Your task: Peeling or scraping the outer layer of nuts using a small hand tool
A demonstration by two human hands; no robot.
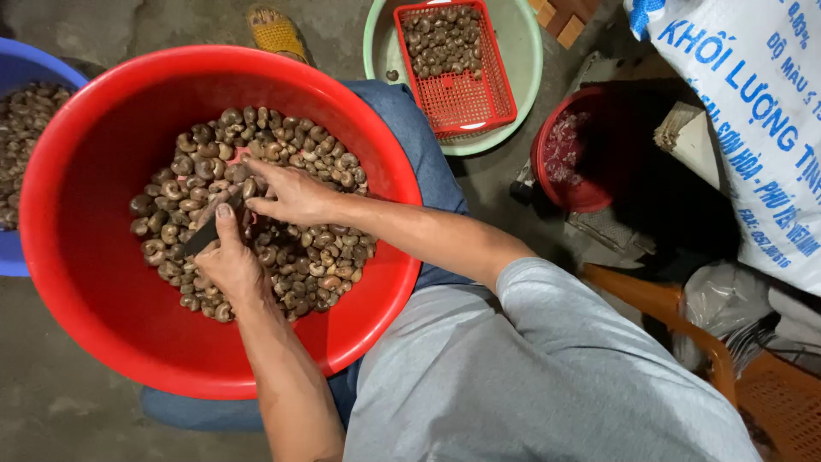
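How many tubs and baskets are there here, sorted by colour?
Red: 3 (big basin, basket, small bucket)
Blue: 1 (basin)
Green: 1 (basin)
Total: 5

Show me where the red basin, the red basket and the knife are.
Red basin (94, 282), head view, bare inner wall at left.
Red basket (466, 103), head view, empty mesh floor.
Knife (203, 235), head view, middle of the dark blade.
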